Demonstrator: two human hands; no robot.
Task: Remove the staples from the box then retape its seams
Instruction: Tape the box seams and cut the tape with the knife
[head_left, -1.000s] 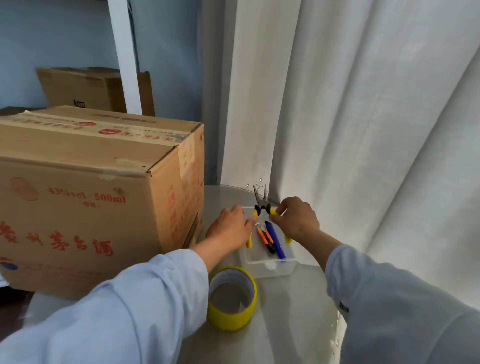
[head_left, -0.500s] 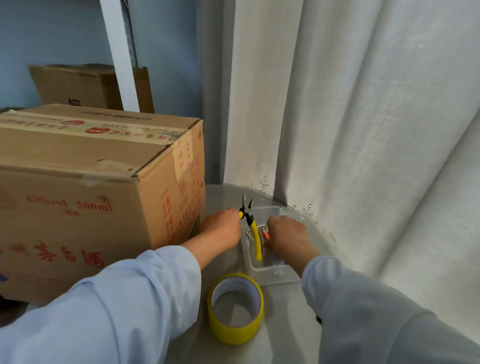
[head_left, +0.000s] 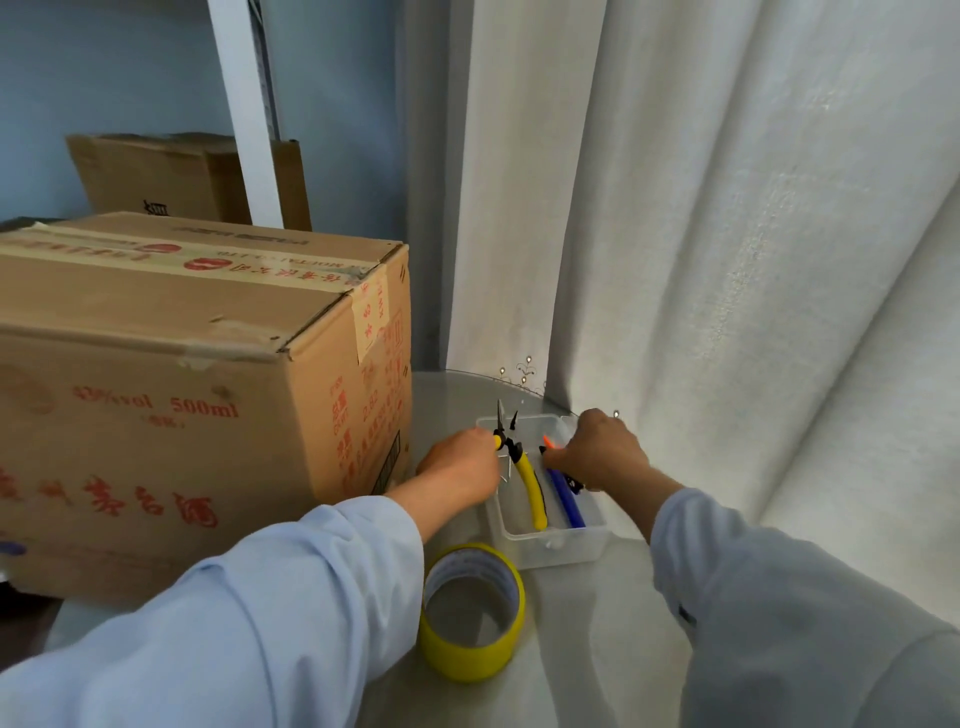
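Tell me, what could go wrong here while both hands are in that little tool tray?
The left hand grips one handle of the pliers with the pointed tips up and open, so a slip might jab a finger. The right hand holds tools in the light plastic tray, which sits near the table edge and could slide or tip. The tape roll beside the left sleeve might be knocked away.

Soft daylight through curtain (head_left: 727, 260), wide-angle edge warping
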